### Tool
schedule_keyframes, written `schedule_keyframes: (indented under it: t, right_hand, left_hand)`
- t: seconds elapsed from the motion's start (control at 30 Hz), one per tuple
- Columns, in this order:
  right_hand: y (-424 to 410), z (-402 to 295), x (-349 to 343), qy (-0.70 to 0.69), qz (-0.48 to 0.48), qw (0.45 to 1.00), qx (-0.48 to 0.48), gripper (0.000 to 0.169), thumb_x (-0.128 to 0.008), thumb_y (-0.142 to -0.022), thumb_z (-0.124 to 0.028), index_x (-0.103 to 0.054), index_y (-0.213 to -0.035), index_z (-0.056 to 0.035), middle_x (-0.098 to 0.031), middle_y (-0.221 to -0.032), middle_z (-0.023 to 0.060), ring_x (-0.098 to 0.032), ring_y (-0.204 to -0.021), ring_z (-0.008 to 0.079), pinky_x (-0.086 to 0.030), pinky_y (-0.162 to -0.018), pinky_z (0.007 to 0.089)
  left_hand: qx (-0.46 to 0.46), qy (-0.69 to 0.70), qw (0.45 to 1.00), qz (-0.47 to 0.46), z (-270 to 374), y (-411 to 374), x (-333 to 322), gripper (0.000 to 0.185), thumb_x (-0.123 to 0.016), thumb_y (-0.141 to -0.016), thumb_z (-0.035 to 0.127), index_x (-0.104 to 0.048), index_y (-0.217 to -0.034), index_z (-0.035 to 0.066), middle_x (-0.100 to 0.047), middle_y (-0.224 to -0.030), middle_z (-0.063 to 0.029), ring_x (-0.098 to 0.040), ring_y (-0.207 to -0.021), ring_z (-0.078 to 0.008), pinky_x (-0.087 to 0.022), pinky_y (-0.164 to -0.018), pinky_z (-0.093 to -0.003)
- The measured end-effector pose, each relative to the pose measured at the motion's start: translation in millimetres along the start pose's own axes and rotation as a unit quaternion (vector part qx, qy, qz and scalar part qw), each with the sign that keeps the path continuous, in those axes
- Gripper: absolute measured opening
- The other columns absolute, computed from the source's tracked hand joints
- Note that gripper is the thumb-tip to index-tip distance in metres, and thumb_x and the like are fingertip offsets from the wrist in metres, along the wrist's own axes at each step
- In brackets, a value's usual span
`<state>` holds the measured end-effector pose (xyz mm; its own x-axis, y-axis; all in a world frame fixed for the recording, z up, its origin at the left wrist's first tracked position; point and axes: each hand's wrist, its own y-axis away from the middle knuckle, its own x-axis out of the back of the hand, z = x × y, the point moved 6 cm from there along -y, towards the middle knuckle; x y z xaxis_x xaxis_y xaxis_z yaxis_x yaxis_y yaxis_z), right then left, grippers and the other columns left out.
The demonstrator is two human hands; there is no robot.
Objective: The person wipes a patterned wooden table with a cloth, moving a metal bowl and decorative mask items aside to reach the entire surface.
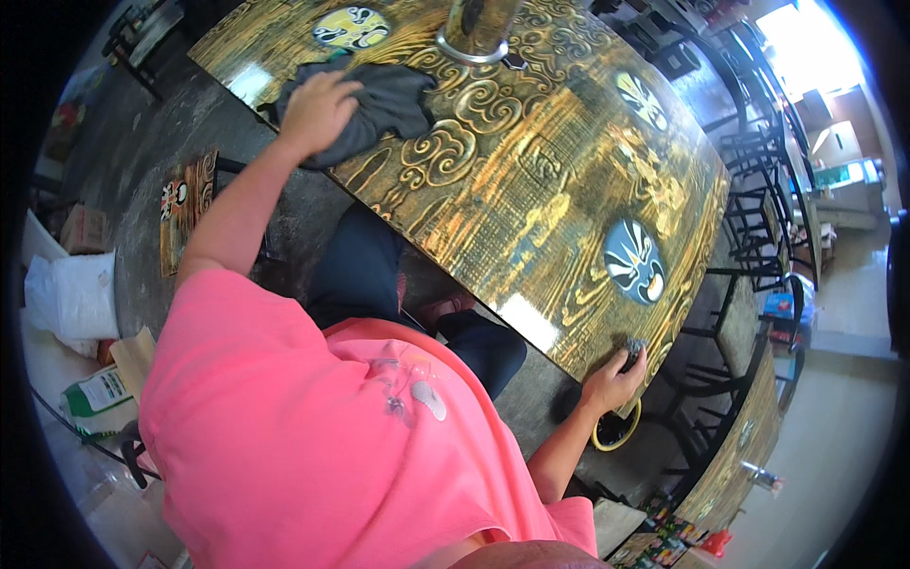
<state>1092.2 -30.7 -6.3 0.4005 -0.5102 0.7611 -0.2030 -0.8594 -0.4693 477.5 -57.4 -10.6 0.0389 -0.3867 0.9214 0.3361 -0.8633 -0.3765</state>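
My left hand rests on a dark grey cloth, its fingers curled over the fabric. The cloth lies bunched on the glossy wood-patterned table, and part of it hangs over the near edge. At the table's right near corner, my right hand holds a small crumpled grey object, which looks like a scouring pad; the fingers partly hide it. Beyond the cloth stands a cylindrical container with a shiny rim at its base, with a small dark piece beside it.
Printed mask designs mark the tabletop. Below the right corner is a yellow-rimmed bin. A patterned stool stands left of my legs. Black-framed chairs and another table are on the right; a white plastic-wrapped pack lies at far left.
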Motion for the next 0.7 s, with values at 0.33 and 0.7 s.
schedule_keyframes:
  t: [0.33, 0.7]
  right_hand:
    - [-2.0, 5.5, -2.2, 0.029, 0.007, 0.999, -0.031, 0.037, -0.055, -0.093, -0.018, -0.055, -0.123, 0.0029, -0.06, -0.12, 0.0196, -0.057, -0.109, 0.0348, -0.043, -0.093, 0.0399]
    - [0.5, 11.5, -0.9, 0.045, 0.0, 0.995, -0.09, 0.043, -0.053, -0.094, -0.021, -0.051, -0.128, 0.005, -0.057, -0.126, 0.0211, -0.056, -0.113, 0.0336, -0.044, -0.096, 0.0398]
  left_hand:
    - [0.329, -0.104, 0.938, -0.022, -174.2, -64.4, -13.0, 0.047, -0.035, -0.097, 0.046, -0.048, -0.138, 0.027, -0.04, -0.146, -0.0054, -0.036, -0.133, -0.0306, -0.027, -0.107, -0.0506]
    - [0.326, -0.118, 0.938, 0.017, -264.3, -93.0, -29.7, 0.049, -0.035, -0.096, 0.048, -0.047, -0.139, 0.027, -0.04, -0.147, -0.003, -0.035, -0.135, -0.0289, -0.029, -0.109, -0.0492]
